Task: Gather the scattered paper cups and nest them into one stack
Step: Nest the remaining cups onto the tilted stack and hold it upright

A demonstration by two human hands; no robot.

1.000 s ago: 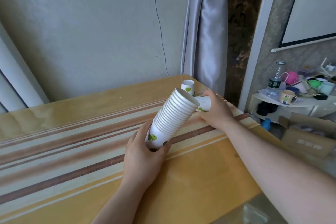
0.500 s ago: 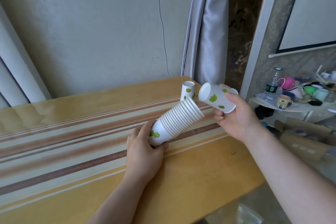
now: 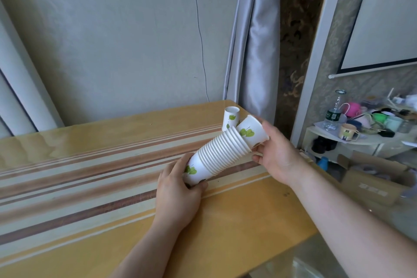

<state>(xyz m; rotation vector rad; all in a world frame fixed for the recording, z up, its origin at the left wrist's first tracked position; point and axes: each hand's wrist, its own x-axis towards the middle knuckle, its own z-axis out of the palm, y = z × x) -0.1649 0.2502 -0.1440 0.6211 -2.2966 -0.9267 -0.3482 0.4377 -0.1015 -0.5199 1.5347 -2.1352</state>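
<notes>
My left hand (image 3: 178,189) grips the bottom end of a tilted stack of nested white paper cups (image 3: 216,156) with green leaf prints, its open end pointing up and to the right. My right hand (image 3: 276,153) holds a single leaf-print cup (image 3: 251,132) whose base sits partly inside the stack's top rim, at a crooked angle. Behind it, one more paper cup (image 3: 230,117) stands upright near the far right corner of the table (image 3: 90,187).
The table has a yellow top with brown and cream stripes; its right edge runs close to my right forearm. A grey curtain (image 3: 252,40) hangs behind. To the right, a low white shelf (image 3: 352,140) holds mugs and a bottle, with cardboard boxes (image 3: 374,178) on the floor.
My right hand lifted a lying cup off the table, turned it and brought its base into the top of the stack. The stack stays in my left hand.
</notes>
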